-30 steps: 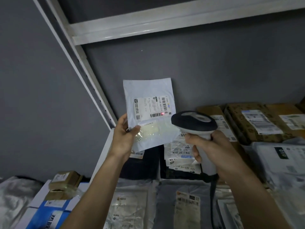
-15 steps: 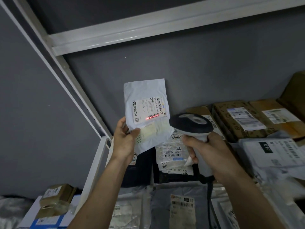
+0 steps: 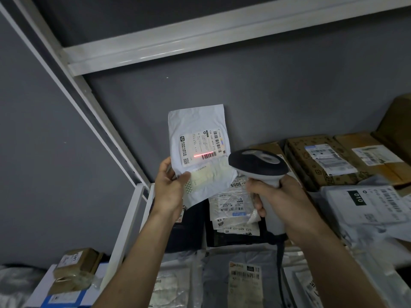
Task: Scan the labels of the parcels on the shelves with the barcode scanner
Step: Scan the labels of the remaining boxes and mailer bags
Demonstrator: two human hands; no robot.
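Observation:
My left hand (image 3: 170,190) pinches the lower left corner of a flat white mailer parcel (image 3: 198,123) and holds it upright in front of the grey back wall. Its shipping label (image 3: 201,145) faces me, and a red scan line lies across the barcode at the label's lower edge. My right hand (image 3: 282,201) grips the handle of a white barcode scanner (image 3: 258,164) with a dark head. The head points at the label from just to the parcel's right. The scanner's cable hangs down behind my right forearm.
Brown cardboard boxes (image 3: 311,161) with labels line the shelf's back right. White and grey poly mailers (image 3: 364,207) lie at right and in front; black parcels (image 3: 231,232) sit below my hands. A white shelf upright (image 3: 124,230) stands left, with small boxes (image 3: 75,267) beyond it. Another shelf beam (image 3: 200,41) runs overhead.
The red scan light has spread from a dot into a line across the barcode. My view has tilted up and left; both hands keep their grips.

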